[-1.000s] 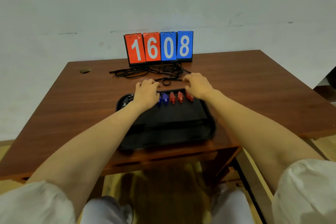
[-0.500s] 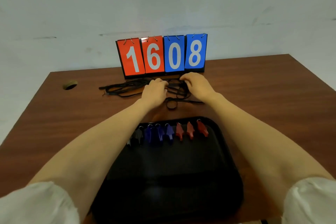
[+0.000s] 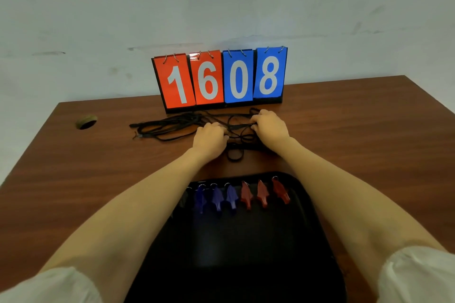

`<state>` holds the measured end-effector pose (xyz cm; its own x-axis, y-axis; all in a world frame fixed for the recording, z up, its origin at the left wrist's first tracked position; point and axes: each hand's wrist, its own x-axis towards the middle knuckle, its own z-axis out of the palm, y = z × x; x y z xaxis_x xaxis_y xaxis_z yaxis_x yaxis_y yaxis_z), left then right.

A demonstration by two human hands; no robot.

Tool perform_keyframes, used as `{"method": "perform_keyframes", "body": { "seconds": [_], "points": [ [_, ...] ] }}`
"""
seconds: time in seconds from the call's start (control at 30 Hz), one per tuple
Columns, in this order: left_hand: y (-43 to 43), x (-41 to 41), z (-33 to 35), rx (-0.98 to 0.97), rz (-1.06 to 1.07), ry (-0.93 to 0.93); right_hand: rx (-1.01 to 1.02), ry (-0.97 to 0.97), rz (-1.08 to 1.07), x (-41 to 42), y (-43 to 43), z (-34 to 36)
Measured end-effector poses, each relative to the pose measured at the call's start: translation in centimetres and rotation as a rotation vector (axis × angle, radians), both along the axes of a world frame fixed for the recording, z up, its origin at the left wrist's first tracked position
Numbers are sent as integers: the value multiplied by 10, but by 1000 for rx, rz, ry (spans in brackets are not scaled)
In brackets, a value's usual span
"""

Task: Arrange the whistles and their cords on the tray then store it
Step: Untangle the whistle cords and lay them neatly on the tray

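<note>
A black tray lies on the table close to me. Along its far edge stand three blue whistles and three red whistles in a row; darker ones at the left end are partly hidden by my left forearm. Beyond the tray a tangle of black cords lies in front of the scoreboard. My left hand and my right hand rest in the tangle, each pinching a black cord, with one strand stretched between them.
A flip scoreboard reading 1608 stands at the back of the wooden table, against the wall. A round cable hole sits at the table's far left.
Both hands left the whistle row on the tray and reached forward into the cords. They have since pulled apart, stretching a strand between them. The camera has leaned in closer.
</note>
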<state>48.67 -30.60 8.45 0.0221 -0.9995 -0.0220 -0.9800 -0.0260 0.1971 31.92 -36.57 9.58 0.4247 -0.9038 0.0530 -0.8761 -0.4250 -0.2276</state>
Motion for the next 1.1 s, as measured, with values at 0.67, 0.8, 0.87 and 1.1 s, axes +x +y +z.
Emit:
{"method": "perform_keyframes", "body": {
  "seconds": [0.67,0.8,0.87,1.1],
  "points": [
    [60,8,156,-423,160,292,-450,-369,-95,-47,62,183],
    [83,14,188,-493,187,235,-490,-446,-170,-66,79,211],
    [95,17,201,-524,185,229,-491,-502,-205,-76,90,223],
    [146,24,223,-569,196,69,-441,-539,-235,-95,132,238]
  ]
}}
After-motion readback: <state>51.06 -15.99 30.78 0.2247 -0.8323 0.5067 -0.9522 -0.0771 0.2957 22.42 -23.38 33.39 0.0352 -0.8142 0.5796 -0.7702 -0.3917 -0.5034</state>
